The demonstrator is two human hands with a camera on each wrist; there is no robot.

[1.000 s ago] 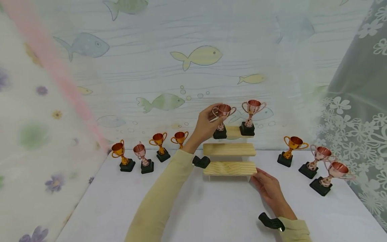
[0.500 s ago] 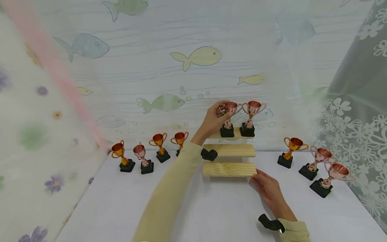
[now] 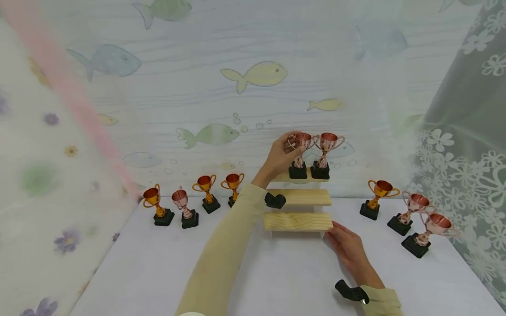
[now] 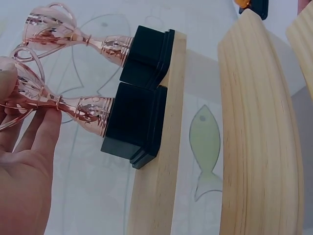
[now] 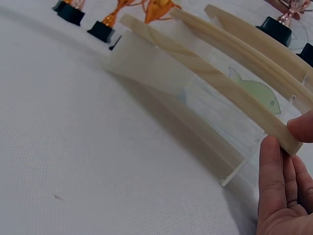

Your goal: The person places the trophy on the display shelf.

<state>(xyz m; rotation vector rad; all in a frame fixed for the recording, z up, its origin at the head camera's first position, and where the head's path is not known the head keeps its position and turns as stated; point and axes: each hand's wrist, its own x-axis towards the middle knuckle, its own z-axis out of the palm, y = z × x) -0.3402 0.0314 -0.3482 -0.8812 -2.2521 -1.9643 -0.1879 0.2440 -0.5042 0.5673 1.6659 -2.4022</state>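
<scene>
A: What is the left hand [image 3: 283, 153] doing?
B: Its grip pinches a pink metal trophy [image 4: 90, 113] at the cup, between thumb and fingers.

A: Where is that trophy?
B: Upright, its black base on the middle of the top step [image 4: 159, 171], the farthest of three on a wooden rack [image 3: 297, 221]. A matching trophy [image 3: 323, 158] stands just to its right.

A: And the right hand [image 3: 349, 251]?
B: Its grip pinches the right end of the rack's lowest, nearest step [image 5: 215, 88], thumb above, fingers beneath.

A: What stands around them?
B: On the white counter [image 3: 292, 281], three gold trophies [image 3: 207, 195] and one pink one [image 3: 185, 208] at left; at right, one gold [image 3: 375, 200] and two pink [image 3: 424, 236]. Behind hangs a pale sheet printed with fish [image 3: 262, 73].
</scene>
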